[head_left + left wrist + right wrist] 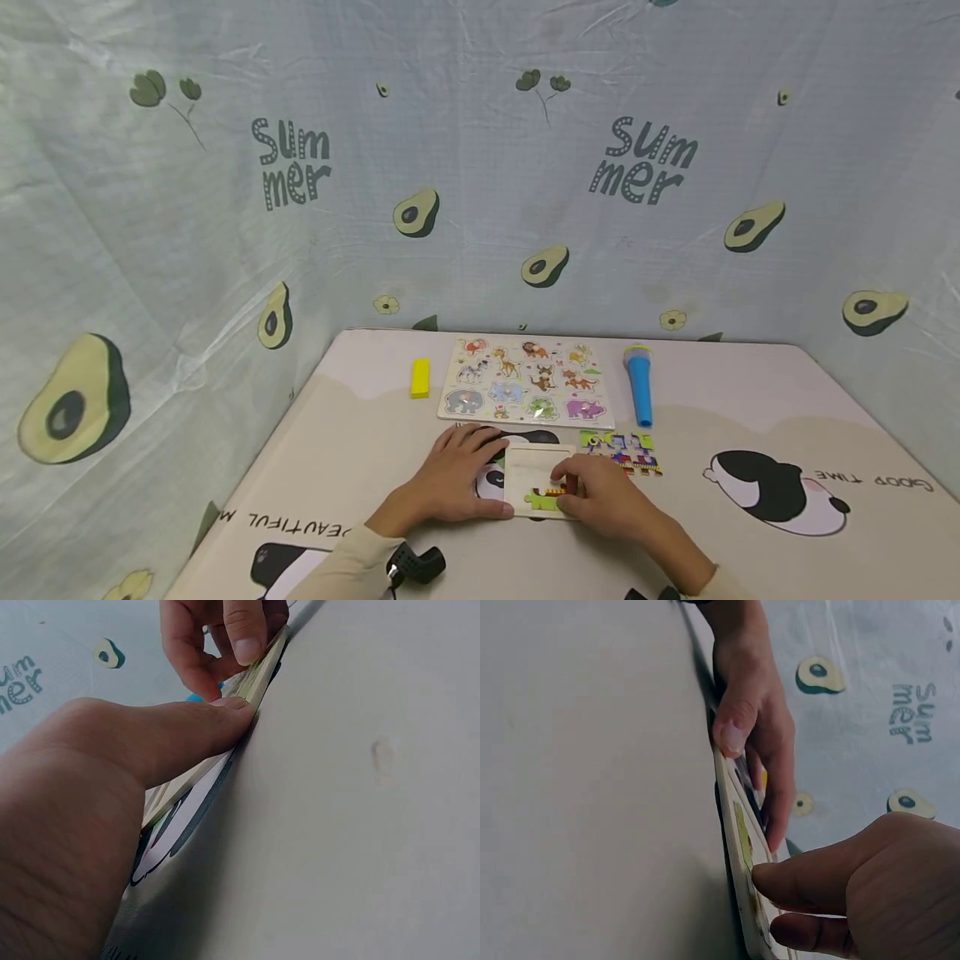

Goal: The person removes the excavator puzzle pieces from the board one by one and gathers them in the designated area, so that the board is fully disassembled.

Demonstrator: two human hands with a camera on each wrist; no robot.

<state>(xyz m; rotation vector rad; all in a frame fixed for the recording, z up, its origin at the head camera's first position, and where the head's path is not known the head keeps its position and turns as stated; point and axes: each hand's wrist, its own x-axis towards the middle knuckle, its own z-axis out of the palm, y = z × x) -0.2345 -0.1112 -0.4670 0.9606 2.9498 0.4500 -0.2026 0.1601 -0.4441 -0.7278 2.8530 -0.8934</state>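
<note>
A small pale wooden puzzle tray [528, 460] lies on the table, with green puzzle pieces [542, 500] in its near part. My left hand [457, 477] rests at the tray's left side, fingers spread and fairly straight; its thumb touches the near left corner. In the left wrist view that thumb [202, 731] lies along the tray's edge. My right hand [607, 493] bends over the tray's right side, pinching a puzzle piece low over the tray; the fingers mostly hide this piece. The right wrist view shows its thumb against the green pieces [744, 832].
Several loose puzzle pieces [626, 454] lie right of the tray. Behind are an animal peg board [517, 379], a yellow block [420, 378] and a blue toy microphone [640, 387]. A printed cloth [480, 167] hangs around the table's back and sides.
</note>
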